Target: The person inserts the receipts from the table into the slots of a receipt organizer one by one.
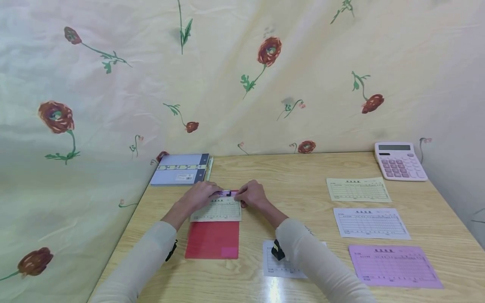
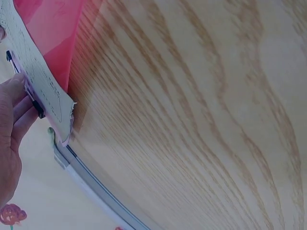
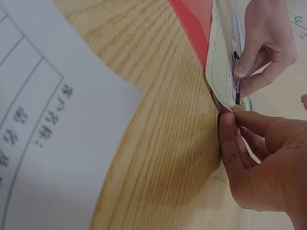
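Red clipboard [image 1: 213, 240] is laid flat on the wood-grain table [image 1: 288, 176], left of centre. A pale yellow form [image 1: 217, 213] is placed across its upper part, just below the clip [image 1: 226, 193]; the red surface is left exposed below. The clip is pinched by the left hand [image 1: 201, 195], thumb and fingers closed on it. The form's upper right corner is pinched by the right hand [image 1: 253, 194], thumb against fingertips; whether the board edge is also gripped cannot be told. Both hands are held near each other at the board's top.

A loose white form [image 1: 270, 269] is partly covered by the right sleeve [image 1: 322, 263]. At right, a yellowish slip [image 1: 358, 190], a white slip [image 1: 371, 223] and a purple slip [image 1: 395, 266] are lined up, far to near. Calculator [image 1: 401, 162] is set at the far right corner, blue notebook [image 1: 179, 163] at the far left. Flower-print cloth [image 1: 219, 84] is hung behind.
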### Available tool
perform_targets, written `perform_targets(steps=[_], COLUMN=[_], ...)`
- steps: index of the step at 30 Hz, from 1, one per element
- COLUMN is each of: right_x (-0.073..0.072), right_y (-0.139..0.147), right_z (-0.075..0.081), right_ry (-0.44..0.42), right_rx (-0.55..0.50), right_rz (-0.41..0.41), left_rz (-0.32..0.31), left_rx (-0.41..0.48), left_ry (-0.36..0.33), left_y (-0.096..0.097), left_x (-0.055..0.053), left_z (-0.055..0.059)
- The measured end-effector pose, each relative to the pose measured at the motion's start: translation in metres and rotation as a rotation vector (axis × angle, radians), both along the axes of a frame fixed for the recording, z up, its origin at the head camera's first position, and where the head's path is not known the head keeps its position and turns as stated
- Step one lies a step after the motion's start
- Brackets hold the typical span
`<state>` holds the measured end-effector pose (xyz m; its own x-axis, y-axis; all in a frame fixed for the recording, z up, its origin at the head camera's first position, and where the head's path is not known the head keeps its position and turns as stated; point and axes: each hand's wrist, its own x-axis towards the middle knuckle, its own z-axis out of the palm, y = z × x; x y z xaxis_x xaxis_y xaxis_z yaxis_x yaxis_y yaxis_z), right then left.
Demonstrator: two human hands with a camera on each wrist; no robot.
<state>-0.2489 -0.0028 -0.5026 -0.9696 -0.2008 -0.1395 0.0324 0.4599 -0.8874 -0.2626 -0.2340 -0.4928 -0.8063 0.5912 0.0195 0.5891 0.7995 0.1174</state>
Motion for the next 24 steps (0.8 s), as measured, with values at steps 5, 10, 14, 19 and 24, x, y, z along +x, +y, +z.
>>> perform_targets(steps=[5,10,14,19,24], right_x=[-0.0015,-0.0035,-0.0049,-0.0062,-0.0069], right_y=[-0.0018,-0.0024,-0.0029,-0.0041,-0.0051], right_z=[0.0021,0.003,0.0037,0.0032,0.0031], right_ry=[-0.009,-0.022,-0.024,-0.029,-0.041], right_rx=[0.041,0.065,0.07,0.079,0.089], right_rz=[0.007,0.019,0.02,0.009,-0.002], left_rz=[-0.001,0.0,0.0,0.002,-0.007], left_rx=[-0.003,0.002,0.003,0.012,0.016], left_ry=[0.008,0.01,0.018,0.011,0.014], left_y=[0.0,0.0002,0.0,-0.0003,-0.001], left_x=[0.0009,0.0016,0.0015,0.0006,0.0005], left_z=[-0.0001,-0.0003,-0.0011,-0.0024,-0.0022])
